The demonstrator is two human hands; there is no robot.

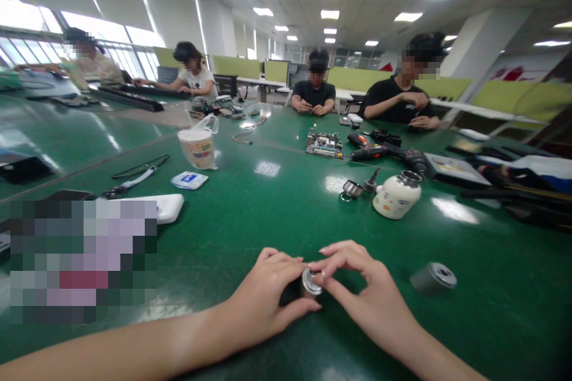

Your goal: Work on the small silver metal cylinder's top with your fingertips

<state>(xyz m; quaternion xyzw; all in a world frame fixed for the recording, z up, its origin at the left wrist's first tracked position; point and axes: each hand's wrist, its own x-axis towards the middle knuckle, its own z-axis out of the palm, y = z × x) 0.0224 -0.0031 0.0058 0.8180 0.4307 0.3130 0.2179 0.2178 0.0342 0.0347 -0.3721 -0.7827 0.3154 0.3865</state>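
Note:
A small silver metal cylinder (311, 283) stands on the green tabletop in front of me. My left hand (272, 292) is curved around it, thumb on the near side and fingers on the far side. The fingertips of my right hand (357, 277) are pinched together at the cylinder's top rim; anything small between them is hidden. To the right, apart from both hands, a second grey metal cylinder (433, 278) has a dark hole in its top face.
Beyond my right hand stand a cream bottle (397, 195) and its metal lid (351, 189). Farther back lie a circuit board (325, 144) and a power drill (369, 152). A plastic cup (198, 147) and a blue-white packet (190, 180) are at left. Several people sit around the table.

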